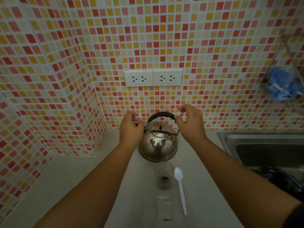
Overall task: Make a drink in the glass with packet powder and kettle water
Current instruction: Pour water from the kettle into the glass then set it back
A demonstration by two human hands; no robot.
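A steel kettle (157, 145) with a black arched handle stands on the white counter (79, 181) against the tiled wall. My left hand (130, 130) rests against the kettle's left shoulder, fingers curled near the handle's base. My right hand (190, 124) hovers at the handle's right end, fingers spread, not gripping. In front of the kettle stands a clear glass (164, 178) with dark powder at its bottom. A white plastic spoon (180, 188) lies to the right of the glass. A pale packet (164, 208) lies flat on the counter nearer to me.
A steel sink (266, 150) lies at the right with dark items in its basin. Two white double sockets (153, 78) sit on the mosaic wall above the kettle. A wire rack with a blue bundle (283, 84) hangs at the upper right.
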